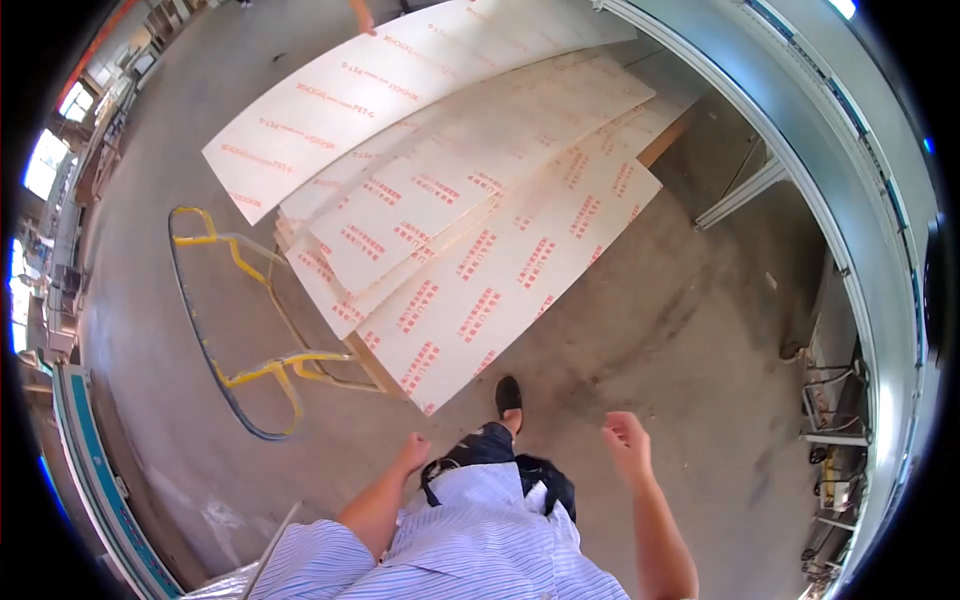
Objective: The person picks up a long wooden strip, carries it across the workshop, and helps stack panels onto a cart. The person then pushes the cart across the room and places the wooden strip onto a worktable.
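The person's left hand hangs near the yellow frame, too small to make out whether its fingers are spread or closed, while the right hand hangs over the floor, its fingers loosely curled around nothing. The boards lie fanned in a stack ahead, apart from both hands, with another person's hand at the topmost one's far edge.
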Action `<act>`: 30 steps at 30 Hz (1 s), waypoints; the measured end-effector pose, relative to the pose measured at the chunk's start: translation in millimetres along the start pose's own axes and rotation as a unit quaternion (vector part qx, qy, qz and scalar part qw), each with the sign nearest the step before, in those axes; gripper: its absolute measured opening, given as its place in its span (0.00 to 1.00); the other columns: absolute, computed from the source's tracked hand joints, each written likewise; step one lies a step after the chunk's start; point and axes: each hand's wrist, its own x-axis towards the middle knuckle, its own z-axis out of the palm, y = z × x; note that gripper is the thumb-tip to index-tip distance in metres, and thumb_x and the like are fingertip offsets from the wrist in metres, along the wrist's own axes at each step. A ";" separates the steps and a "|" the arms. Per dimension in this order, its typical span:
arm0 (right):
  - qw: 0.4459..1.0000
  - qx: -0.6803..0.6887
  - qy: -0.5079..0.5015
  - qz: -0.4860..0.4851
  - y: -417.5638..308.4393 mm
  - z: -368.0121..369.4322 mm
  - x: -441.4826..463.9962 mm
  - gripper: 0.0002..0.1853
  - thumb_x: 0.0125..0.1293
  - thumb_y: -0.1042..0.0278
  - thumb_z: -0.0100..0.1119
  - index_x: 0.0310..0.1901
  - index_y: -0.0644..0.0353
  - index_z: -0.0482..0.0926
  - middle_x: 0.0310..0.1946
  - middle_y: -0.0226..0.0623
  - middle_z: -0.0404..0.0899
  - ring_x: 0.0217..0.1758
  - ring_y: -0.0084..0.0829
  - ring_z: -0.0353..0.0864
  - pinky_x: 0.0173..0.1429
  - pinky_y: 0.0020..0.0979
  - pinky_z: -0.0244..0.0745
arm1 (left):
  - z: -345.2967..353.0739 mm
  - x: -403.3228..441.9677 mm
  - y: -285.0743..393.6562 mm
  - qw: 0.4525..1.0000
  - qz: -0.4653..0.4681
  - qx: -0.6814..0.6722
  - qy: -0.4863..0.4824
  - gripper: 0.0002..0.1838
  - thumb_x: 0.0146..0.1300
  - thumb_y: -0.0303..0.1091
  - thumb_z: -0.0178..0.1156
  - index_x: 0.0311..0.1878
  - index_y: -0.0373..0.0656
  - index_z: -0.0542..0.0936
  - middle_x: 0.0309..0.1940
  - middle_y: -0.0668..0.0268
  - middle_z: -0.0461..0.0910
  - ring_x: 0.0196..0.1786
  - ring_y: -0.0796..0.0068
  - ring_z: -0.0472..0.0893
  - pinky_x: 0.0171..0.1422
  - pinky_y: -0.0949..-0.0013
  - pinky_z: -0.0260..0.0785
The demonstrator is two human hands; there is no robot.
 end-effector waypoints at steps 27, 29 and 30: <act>0.950 -0.075 -0.198 0.229 80.5 -35.5 459.5 0.07 0.60 0.72 0.53 0.40 0.60 0.75 0.26 0.33 0.77 0.22 0.24 0.75 0.26 0.26 0.71 | 95.7 104.2 229.8 0.920 -0.228 -0.294 0.122 0.32 0.63 0.51 0.53 0.58 0.31 0.66 0.49 0.44 0.75 0.53 0.53 0.75 0.58 0.57 0.66; 0.952 -0.102 -0.204 0.206 81.3 -35.5 459.6 0.07 0.60 0.72 0.53 0.40 0.60 0.75 0.26 0.33 0.77 0.22 0.25 0.75 0.27 0.26 0.72 | 104.2 111.4 230.4 0.938 -0.204 -0.267 0.091 0.32 0.63 0.51 0.53 0.58 0.31 0.66 0.51 0.43 0.73 0.55 0.51 0.74 0.59 0.57 0.65; 0.946 -0.122 -0.206 0.216 81.3 -34.2 456.2 0.07 0.61 0.71 0.53 0.40 0.60 0.75 0.26 0.34 0.77 0.23 0.26 0.76 0.27 0.27 0.73 | 106.6 115.6 228.1 0.932 -0.211 -0.281 0.091 0.32 0.63 0.52 0.53 0.58 0.30 0.66 0.52 0.42 0.72 0.56 0.51 0.73 0.60 0.56 0.64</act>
